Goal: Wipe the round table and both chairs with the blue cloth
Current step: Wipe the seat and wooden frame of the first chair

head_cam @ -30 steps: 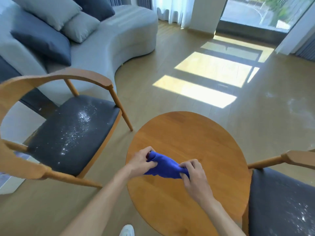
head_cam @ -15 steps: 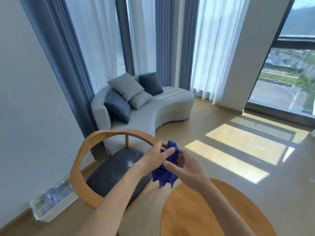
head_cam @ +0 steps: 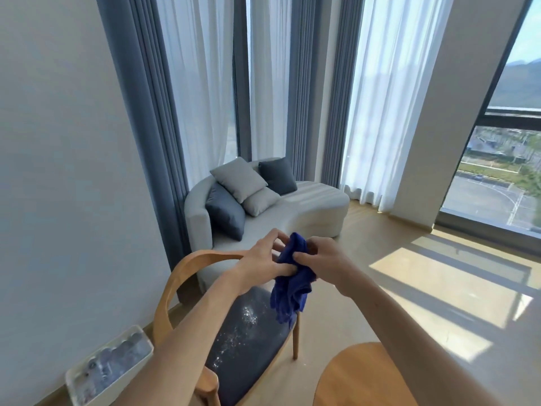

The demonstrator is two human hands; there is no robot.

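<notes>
Both hands pinch the cloth (head_cam: 291,284) in mid-air, left hand (head_cam: 263,263) and right hand (head_cam: 325,262) gripping its bunched top while the rest hangs down. The dusty chair (head_cam: 246,344) seat lies directly below, nearer the left hand; the tabletop (head_cam: 354,376) sits lower right.

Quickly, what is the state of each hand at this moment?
Left hand: closed, fingers pinching the blue cloth.
Right hand: closed, gripping the same cloth, held up in the air.
</notes>
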